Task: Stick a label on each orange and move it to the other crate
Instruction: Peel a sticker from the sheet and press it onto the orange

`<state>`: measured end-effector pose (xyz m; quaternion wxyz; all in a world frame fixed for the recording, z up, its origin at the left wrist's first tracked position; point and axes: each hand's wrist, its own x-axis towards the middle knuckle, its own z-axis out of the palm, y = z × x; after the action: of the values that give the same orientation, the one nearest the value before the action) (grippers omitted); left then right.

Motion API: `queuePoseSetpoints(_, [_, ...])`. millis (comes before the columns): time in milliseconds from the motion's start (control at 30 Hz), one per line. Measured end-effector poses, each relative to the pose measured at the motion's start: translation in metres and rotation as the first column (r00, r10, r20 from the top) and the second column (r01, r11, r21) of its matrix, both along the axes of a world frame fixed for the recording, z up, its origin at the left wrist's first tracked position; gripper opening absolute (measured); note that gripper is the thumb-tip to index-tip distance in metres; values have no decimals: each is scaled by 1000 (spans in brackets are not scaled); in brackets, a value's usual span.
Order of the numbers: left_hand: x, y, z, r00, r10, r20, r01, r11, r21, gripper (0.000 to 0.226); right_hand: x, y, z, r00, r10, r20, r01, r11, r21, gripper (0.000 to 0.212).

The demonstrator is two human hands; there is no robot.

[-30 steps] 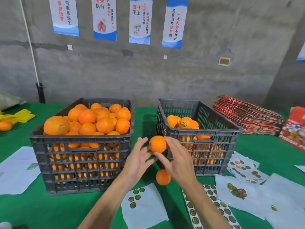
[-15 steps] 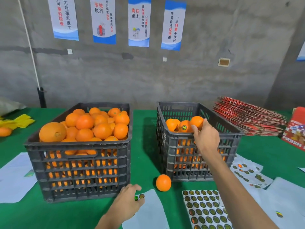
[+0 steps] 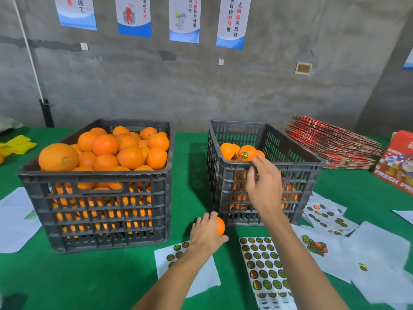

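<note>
Low in the centre of the frame, a loose orange (image 3: 220, 225) sits on the green table (image 3: 89, 280) just in front of the right-hand crate (image 3: 263, 175), and your left hand (image 3: 206, 233) curls over it, thumb below and fingers across the top, gripping the fruit. Just right of centre, your right hand (image 3: 264, 184) hangs before the near rim of that crate with fingers relaxed and holding nothing; its fingertips reach up toward a labelled orange (image 3: 245, 153) lying on top of the small pile inside. To the left, the fuller crate (image 3: 100, 198) brims with unlabelled oranges. Below your hands, a full sheet of round stickers (image 3: 264, 269) lies flat at lower centre, and a nearly used sheet (image 3: 178, 253) sits partly under your left forearm. More backing papers (image 3: 330, 220) scatter to the right. A stack of flattened red cartons (image 3: 330, 146) rests at the right edge, against the grey wall.
</note>
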<state>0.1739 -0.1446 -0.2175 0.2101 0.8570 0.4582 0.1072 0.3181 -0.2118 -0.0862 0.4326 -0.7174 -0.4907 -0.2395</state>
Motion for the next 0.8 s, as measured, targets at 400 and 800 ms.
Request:
queuePoseSetpoints(400, [-111,-12,-16,838,280,468,-194,955,-224,78,-71,-2,-93,909,407,-94,-409,913,-3,21])
queuePoseSetpoints(800, [-163,-33,-33,493,523,695,-115,831,-544,21,-121,3,-174,763,444,-470,-646,526,-553,55])
